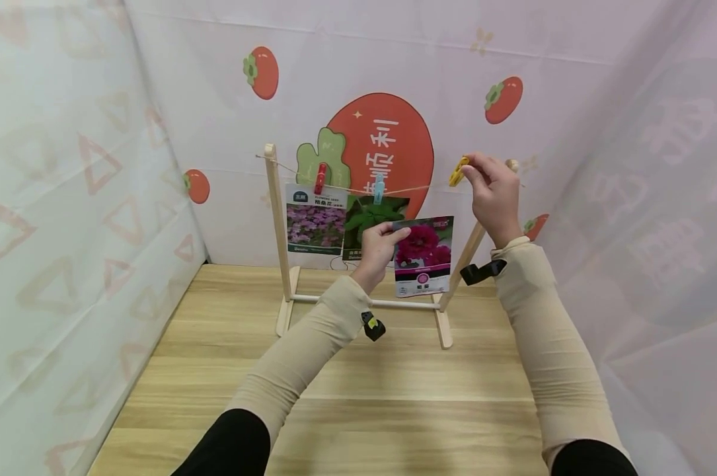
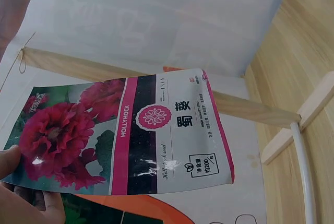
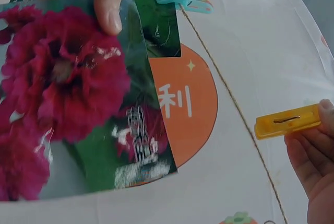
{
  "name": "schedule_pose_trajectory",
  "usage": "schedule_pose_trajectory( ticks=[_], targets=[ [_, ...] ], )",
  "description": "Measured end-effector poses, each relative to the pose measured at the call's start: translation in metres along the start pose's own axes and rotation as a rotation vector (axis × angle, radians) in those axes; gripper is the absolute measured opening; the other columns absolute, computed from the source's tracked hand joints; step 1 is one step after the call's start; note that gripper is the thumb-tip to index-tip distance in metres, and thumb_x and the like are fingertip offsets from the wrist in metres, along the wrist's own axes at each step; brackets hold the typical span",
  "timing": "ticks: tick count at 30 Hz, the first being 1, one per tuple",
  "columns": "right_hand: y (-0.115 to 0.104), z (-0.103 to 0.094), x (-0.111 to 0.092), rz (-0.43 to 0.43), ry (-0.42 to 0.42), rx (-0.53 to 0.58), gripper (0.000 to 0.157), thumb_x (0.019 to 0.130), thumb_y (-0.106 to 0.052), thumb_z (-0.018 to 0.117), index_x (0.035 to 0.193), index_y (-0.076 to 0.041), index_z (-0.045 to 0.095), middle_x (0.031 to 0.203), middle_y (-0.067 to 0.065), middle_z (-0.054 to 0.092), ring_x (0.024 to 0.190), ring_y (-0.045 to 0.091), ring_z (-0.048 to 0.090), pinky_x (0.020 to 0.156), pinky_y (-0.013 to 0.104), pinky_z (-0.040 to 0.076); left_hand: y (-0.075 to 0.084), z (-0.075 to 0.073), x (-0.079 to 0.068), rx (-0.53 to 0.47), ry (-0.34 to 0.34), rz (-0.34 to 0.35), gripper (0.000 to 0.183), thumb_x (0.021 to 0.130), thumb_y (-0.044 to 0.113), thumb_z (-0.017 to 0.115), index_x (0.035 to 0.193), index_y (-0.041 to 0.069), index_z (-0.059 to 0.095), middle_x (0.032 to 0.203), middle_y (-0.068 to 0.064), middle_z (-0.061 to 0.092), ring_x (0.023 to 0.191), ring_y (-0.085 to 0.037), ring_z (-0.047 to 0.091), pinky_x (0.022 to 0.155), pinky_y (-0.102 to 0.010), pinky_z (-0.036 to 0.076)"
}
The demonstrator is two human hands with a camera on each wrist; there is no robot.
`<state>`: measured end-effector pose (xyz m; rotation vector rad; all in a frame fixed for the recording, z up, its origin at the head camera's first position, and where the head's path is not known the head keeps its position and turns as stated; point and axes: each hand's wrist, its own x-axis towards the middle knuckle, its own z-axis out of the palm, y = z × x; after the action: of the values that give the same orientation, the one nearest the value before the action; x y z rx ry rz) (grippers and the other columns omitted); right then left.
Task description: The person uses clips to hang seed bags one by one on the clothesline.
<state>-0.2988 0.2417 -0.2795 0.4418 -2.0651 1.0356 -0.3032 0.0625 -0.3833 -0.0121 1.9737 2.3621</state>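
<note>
My left hand (image 1: 379,252) pinches the hollyhock seed packet (image 1: 423,258) at its upper left edge, thumb in front and fingers behind. In the left wrist view the pink-flowered packet (image 2: 130,135) shows its full front. My right hand (image 1: 493,195) holds a yellow clothespin (image 1: 458,171) between thumb and fingers, close to the twine (image 3: 224,88). The packet hangs below the twine, apart from the clothespin. Farther left, a red clothespin (image 1: 320,178) holds a purple-flower packet (image 1: 315,225) on the twine, and a light blue clothespin (image 1: 378,189) holds a green-leaf packet (image 1: 358,221), partly covered by my left hand.
The twine runs between two wooden posts, the left post (image 1: 279,225) and the right post (image 1: 470,254). A white rod (image 1: 382,303) joins them low down. The stand rests on a wood-grain table (image 1: 358,410). Printed cloth walls (image 1: 572,99) surround it on three sides.
</note>
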Motion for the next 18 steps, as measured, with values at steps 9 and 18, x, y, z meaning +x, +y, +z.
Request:
schedule_pose_trajectory(
  ticks=[9, 18],
  targets=[
    [0.001, 0.004, 0.005, 0.007, -0.072, -0.033, 0.022, 0.096, -0.010, 0.059, 0.105, 0.006, 0.070, 0.100, 0.021, 0.069, 0.083, -0.009, 0.050, 0.076, 0.006, 0.042, 0.005, 0.019, 0.005, -0.036, 0.009, 0.042, 0.022, 0.089, 0.016, 0.072, 0.108, 0.003, 0.071, 0.113, -0.013, 0.070, 0.102, -0.019, 0.066, 0.076, -0.023, 0.048],
    [0.004, 0.005, 0.001, -0.028, -0.135, -0.103, 0.020, 0.096, -0.011, 0.060, 0.102, 0.005, 0.072, 0.095, 0.020, 0.070, 0.079, 0.003, 0.055, 0.072, 0.006, 0.040, 0.017, 0.028, 0.008, -0.049, 0.025, 0.036, 0.024, 0.089, 0.017, 0.072, 0.110, 0.004, 0.071, 0.113, -0.013, 0.071, 0.103, -0.019, 0.066, 0.085, -0.028, 0.053]
  ],
)
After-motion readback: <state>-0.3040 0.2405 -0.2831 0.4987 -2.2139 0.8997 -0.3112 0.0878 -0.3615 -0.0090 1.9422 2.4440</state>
